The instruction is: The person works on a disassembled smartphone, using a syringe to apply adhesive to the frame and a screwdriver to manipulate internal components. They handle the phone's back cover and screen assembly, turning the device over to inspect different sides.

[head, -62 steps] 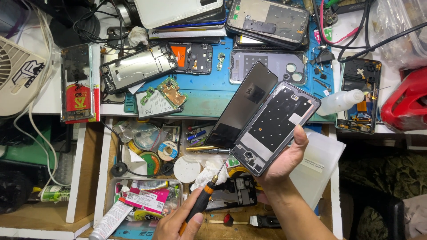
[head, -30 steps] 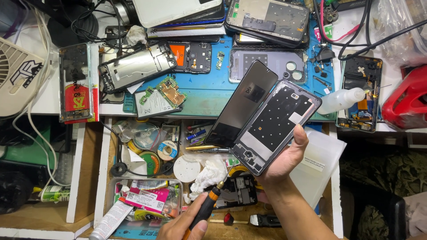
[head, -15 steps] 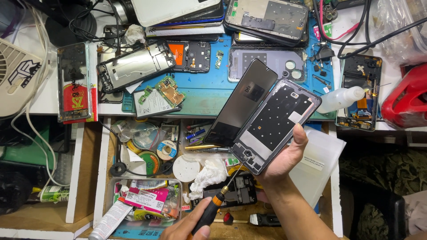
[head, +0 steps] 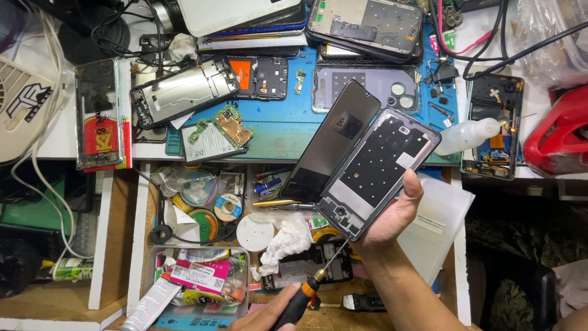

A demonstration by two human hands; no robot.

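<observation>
Here, hands grip screwdriver (head: 306, 294) and phone frame (head: 376, 175) — tip touching.

You look down on a cluttered white worktop (head: 55, 144) with a blue mat (head: 288, 125) on it, an open wooden drawer (head: 144, 245) below, bare wood shelf (head: 43, 303) lower left, all evenly lit.

Right hand (head: 392, 224) gripping an opened phone frame (head: 380, 171) from beneath, detached black screen (head: 331, 144) angled off its left edge. Left hand (head: 269, 315) holding an orange-and-black screwdriver (head: 306, 294), tip touching the frame's bottom edge, just beside crumpled tissue (head: 283, 242).
</observation>
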